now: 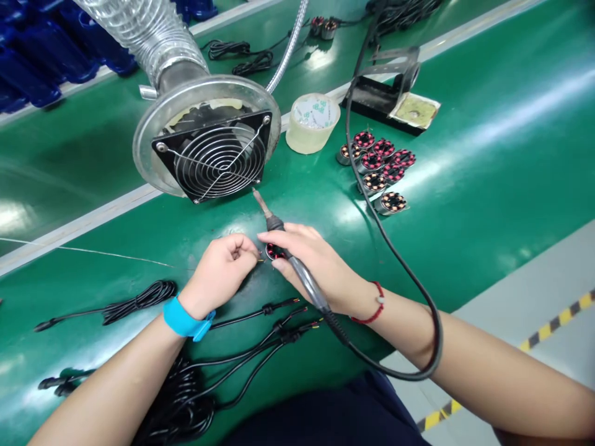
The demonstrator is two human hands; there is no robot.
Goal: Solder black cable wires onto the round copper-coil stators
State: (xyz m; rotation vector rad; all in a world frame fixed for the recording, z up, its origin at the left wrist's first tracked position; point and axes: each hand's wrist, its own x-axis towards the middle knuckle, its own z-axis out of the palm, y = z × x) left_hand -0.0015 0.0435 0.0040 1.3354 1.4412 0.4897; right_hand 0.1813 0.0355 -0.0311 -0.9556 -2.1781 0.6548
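Observation:
My left hand (225,269) is closed in a pinch, and a thin wire (260,261) with a yellowish end pokes out of its fingertips. Right beside it, my right hand (320,266) grips a soldering iron (304,279), whose bare tip points up and away, towards the fan. Between thumb and fingers of that same hand sits a small motor stator (274,250) with red windings, partly covered by the iron and the fingers. The wire end is close to the stator; whether they touch I cannot tell.
A fume extractor fan (223,164) hangs ahead. Beyond my right hand are a tape roll (312,124), several stators (374,162) and an iron stand (390,102). The iron's cord (400,248) loops over my right forearm. Black cables (181,396) lie near my left arm.

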